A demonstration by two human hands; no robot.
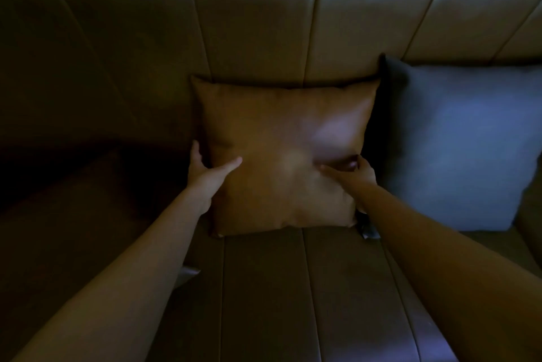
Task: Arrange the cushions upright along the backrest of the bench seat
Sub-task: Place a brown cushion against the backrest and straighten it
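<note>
No writing is legible. Your left hand (205, 172) grips the left edge of the brown cushion (281, 153), thumb laid across its front, fingers wrapped behind. The cushion stands upright on the seat (264, 288), its top against the backrest (255, 24). Your right hand (356, 172) pinches the cushion's right side, denting the cover. Just beside it, to the right, a blue cushion (457, 144) also leans upright on the backrest. Both arms reach forward, bare. The bench is brown, panelled leather; the light is dim
</note>
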